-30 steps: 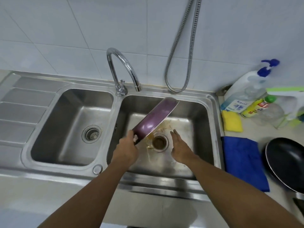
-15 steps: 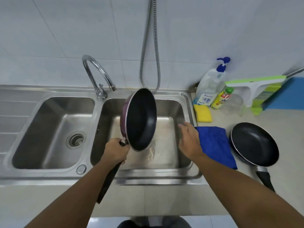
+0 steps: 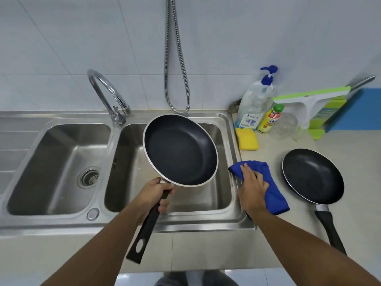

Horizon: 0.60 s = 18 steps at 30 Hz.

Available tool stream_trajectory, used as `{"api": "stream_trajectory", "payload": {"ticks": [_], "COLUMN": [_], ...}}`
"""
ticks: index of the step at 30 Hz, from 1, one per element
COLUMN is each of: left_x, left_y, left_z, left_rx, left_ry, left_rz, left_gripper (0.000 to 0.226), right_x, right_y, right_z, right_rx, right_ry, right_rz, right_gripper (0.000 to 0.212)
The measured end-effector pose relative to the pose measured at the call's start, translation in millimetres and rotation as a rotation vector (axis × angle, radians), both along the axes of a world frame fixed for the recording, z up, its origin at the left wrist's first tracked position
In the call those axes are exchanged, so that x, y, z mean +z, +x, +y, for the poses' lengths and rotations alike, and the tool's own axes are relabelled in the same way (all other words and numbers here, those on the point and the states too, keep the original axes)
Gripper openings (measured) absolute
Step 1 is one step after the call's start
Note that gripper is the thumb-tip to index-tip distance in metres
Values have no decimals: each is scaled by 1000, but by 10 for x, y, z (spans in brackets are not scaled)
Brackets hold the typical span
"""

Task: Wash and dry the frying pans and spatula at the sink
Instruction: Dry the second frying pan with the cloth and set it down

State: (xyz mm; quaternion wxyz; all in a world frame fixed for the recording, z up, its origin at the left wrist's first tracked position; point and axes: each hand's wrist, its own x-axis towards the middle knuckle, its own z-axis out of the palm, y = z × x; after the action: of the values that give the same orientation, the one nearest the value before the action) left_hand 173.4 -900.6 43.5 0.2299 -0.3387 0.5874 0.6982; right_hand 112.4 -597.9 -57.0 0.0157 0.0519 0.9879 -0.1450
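My left hand (image 3: 155, 193) grips the black handle of a frying pan (image 3: 180, 149) and holds it over the right sink basin (image 3: 223, 195), its dark inside tilted toward me. My right hand (image 3: 252, 185) lies on a blue cloth (image 3: 272, 195) on the counter just right of the sink, with its fingers closing on the cloth's bunched edge. A second black frying pan (image 3: 312, 176) rests flat on the counter further right, handle toward me. No spatula is in view.
The left basin (image 3: 59, 162) has a drain strainer. A curved faucet (image 3: 107, 93) and a hanging metal hose (image 3: 177, 69) stand behind the sink. A yellow sponge (image 3: 247, 139), a soap pump bottle (image 3: 255, 104), a yellow bottle (image 3: 270, 120) and a green squeegee (image 3: 311, 100) sit at the back right.
The pan has turned from its purple underside to its dark inside facing me and risen over the basin. My right hand left the sink and moved right onto the blue cloth.
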Motion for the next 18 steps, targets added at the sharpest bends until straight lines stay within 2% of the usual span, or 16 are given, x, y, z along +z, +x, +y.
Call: {"api": "stream_trajectory", "payload": {"ticks": [3,5,9,11,14,16,18], "left_x": [-35,-28,48,81,112,121,100], "left_y": [44,57,87,86,55,41,35], "left_z": [54,77,136,180,222,210,163], "left_rx": [-24,-61,-170,-199,-218,-201,-151], "left_ry": [-36,-65,-88,-92,-134,-160,-168], "left_rz": [19,39,98,126,168,192,200], "left_gripper": [6,12,15,10,11,11,11], "right_x": [221,485,1026,1180,1178,992,754], "right_y": [-235,-493,-853,-853,-655,-494,-415], "right_z": [-48,-196,-952,-1391,-1842,-1882,-1692], "right_rx": [-79,-58,167,234,387,569,756], "right_ry": [-273,-477,-721,-826,-912,-798,-647], "right_rz": [249,382,428,311,-48,-109,-112], "right_gripper": [58,52,45,41,55,61,57]}}
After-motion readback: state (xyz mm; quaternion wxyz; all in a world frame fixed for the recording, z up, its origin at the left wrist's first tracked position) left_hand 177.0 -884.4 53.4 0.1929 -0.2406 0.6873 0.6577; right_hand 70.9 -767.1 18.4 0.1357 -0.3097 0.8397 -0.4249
